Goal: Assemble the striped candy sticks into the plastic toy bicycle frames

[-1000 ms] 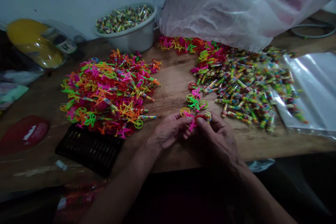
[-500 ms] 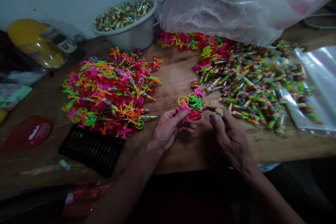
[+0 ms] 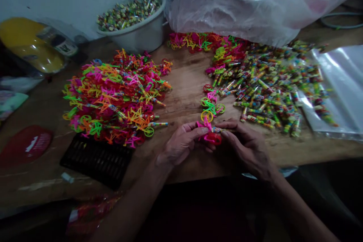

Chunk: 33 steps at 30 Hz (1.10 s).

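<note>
My left hand (image 3: 183, 141) is closed on a small plastic toy bicycle (image 3: 207, 123) with a pink frame, one yellow wheel and one red wheel. Between the thumb and fingers of my right hand (image 3: 248, 145) is a small candy tube (image 3: 217, 130) with a printed wrap; its left end meets the pink frame. Just beyond my hands, a green toy bicycle (image 3: 211, 106) lies on the wooden table with a pink one (image 3: 212, 96) behind it. To the right spreads a pile of candy tubes (image 3: 266, 90).
A heap of toy bicycles (image 3: 113, 98), some with tubes, lies left. Behind it stands a white basin (image 3: 136, 38) full of tubes. A black slotted tray (image 3: 96, 160) and a red basket-like piece (image 3: 27, 145) sit front left. Clear plastic bags (image 3: 343, 94) lie right; a large bag (image 3: 235, 3) hangs behind.
My right hand has moved left, bringing the candy tube up against the pink bicycle frame. The bicycle in my left hand has turned and come slightly nearer to me.
</note>
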Each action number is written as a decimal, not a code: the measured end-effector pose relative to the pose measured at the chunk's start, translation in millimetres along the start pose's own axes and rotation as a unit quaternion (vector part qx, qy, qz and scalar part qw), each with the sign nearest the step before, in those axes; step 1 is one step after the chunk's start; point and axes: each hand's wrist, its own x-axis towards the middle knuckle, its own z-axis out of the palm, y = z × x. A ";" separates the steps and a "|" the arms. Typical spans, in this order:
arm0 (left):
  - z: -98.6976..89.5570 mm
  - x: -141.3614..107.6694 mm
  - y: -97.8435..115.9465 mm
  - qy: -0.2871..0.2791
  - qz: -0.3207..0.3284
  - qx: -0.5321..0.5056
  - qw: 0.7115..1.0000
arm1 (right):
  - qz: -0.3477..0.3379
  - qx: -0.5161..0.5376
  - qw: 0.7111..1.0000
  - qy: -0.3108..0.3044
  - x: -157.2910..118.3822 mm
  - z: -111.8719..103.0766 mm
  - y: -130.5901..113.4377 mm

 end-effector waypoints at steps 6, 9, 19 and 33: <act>4.0 0.8 -5.0 -0.032 -0.014 -0.040 0.999 | 0.081 0.106 0.991 0.006 -10.9 5.5 3.4; 4.9 1.7 -9.9 -0.021 -0.014 -0.060 0.998 | 0.092 0.147 0.985 0.003 -14.3 8.4 0.0; 4.2 2.9 -16.0 -0.031 -0.016 -0.086 0.996 | 0.128 0.154 0.979 0.024 -16.8 2.4 0.1; 11.4 2.4 -18.8 0.009 -0.057 -0.014 0.998 | -0.093 -0.091 0.990 -0.061 -11.4 -14.4 -4.0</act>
